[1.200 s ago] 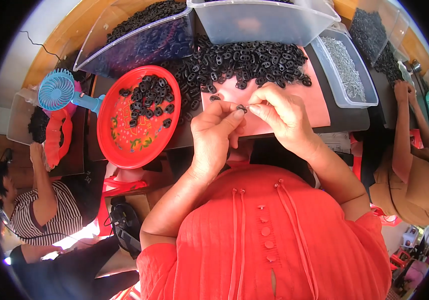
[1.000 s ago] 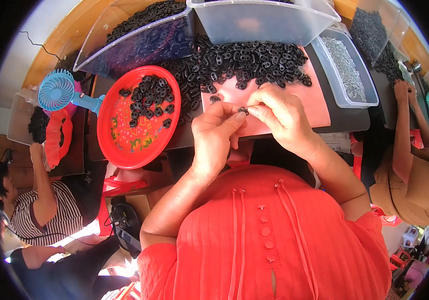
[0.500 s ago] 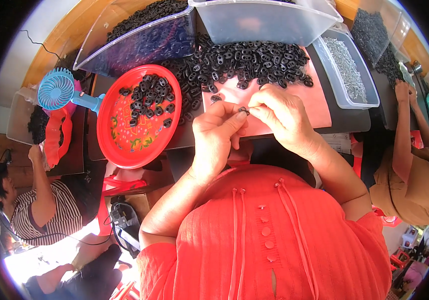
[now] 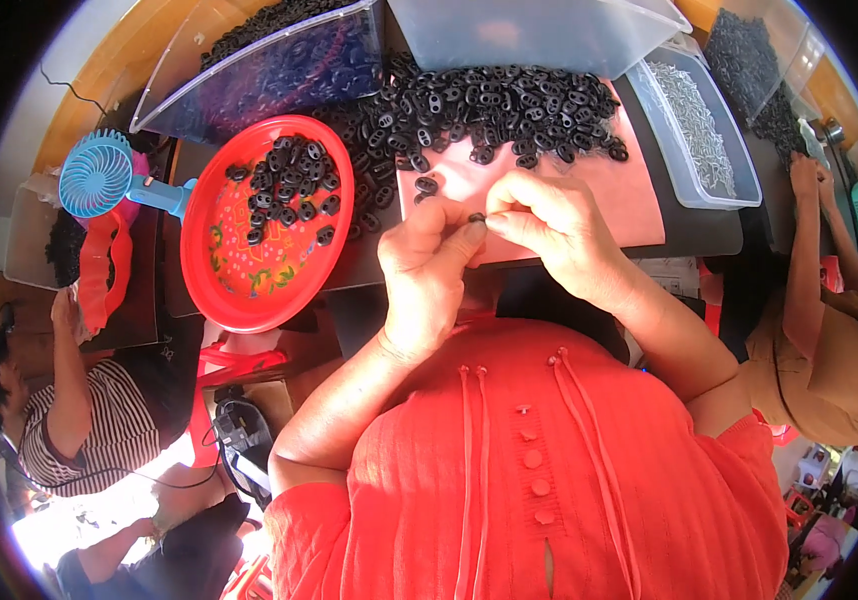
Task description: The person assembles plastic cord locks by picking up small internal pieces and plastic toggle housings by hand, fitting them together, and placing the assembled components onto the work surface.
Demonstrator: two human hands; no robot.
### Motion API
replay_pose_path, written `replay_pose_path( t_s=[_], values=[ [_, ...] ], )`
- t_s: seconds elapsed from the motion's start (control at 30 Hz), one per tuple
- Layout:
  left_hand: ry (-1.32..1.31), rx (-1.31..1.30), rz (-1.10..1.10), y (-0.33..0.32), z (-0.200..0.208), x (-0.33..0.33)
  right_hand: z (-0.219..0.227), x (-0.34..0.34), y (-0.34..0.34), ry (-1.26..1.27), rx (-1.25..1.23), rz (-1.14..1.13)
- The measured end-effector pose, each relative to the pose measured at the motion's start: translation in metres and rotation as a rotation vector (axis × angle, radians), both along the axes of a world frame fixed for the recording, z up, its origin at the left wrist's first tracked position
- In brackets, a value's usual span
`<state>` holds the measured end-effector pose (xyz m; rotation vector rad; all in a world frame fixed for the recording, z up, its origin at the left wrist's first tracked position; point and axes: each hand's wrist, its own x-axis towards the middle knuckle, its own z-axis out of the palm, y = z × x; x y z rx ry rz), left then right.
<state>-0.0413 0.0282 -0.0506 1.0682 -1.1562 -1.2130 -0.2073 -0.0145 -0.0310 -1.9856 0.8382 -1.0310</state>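
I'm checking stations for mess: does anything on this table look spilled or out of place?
Yes, mildly: the loose heap of black two-holed pieces runs past the left edge of the pink sheet onto the dark tabletop, reaching toward the red tray. It looks spilled over, since much of it lies on the sheet.

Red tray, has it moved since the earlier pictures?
No. Judged against the pink mat, the red tray keeps the same place to its left; both drift slightly left together in the head view.

Tray (image 4: pixel 249 265) left of the heap (image 4: pixel 509 110) — fan (image 4: pixel 99 172) farther left — bin (image 4: pixel 539 40) behind, box (image 4: pixel 711 200) right.
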Motion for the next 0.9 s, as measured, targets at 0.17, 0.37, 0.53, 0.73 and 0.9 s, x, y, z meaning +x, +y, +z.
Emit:
replay_pose_path(
  t_s=[0.17, 0.37, 0.53, 0.73, 0.9],
  values=[
    [0.067, 0.033, 0.023, -0.003, 0.004, -0.003, -0.006, -0.001, 0.002, -0.038, -0.011, -0.037],
    [0.035, 0.133, -0.06, -0.007, 0.009, 0.005, -0.008, -0.007, -0.002, -0.009, -0.175, -0.042],
    [0.089, 0.142, -0.061, -0.008, 0.008, 0.004, -0.004, -0.007, -0.003, 0.075, -0.327, -0.053],
    [-0.054, 0.109, -0.076, -0.007, 0.007, 0.005, -0.001, -0.006, -0.004, 0.209, -0.557, -0.079],
    [-0.085, 0.028, -0.063, -0.006, 0.003, 0.002, -0.006, -0.003, -0.004, 0.096, -0.364, -0.029]
  ],
)
